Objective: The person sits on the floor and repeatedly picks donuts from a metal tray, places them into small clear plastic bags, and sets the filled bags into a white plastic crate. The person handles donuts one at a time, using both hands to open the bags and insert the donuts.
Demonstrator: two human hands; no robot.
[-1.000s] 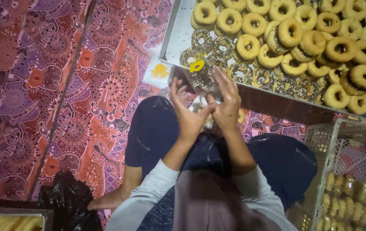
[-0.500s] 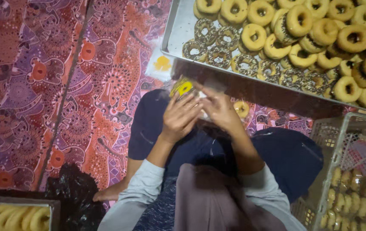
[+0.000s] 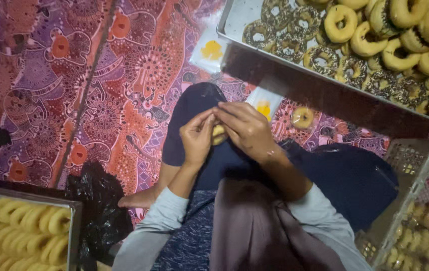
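At eight o'clock in the head view a metal tray (image 3: pixel 75 221) holds rows of plain pale doughnuts (image 3: pixel 21 233), and just to its right lies a crumpled black plastic bag (image 3: pixel 96 208). The floor is covered by a batik cloth (image 3: pixel 74 90) patterned in red, orange and purple.

At the centre the left hand (image 3: pixel 197 138) and the right hand (image 3: pixel 247 129) meet over the person's dark-trousered lap. Both are curled inward with fingertips pressed together, pinching a small yellow doughnut (image 3: pixel 219 134) between them; most of it is hidden by the fingers, so whether it sits in a wrapper cannot be told.

At twelve o'clock a flat, clear rectangular packet with a yellow label (image 3: pixel 209 50) lies on the cloth, and a second such packet (image 3: pixel 264 105) lies just beyond the right hand. Right of that, a wrapped doughnut (image 3: pixel 302 118) rests on the cloth.

At one to two o'clock a large metal tray (image 3: pixel 284 75) carries many doughnuts (image 3: pixel 405 40), some plain, some with dark sprinkles. At four o'clock a plastic crate (image 3: pixel 415 185) holds packed doughnuts.
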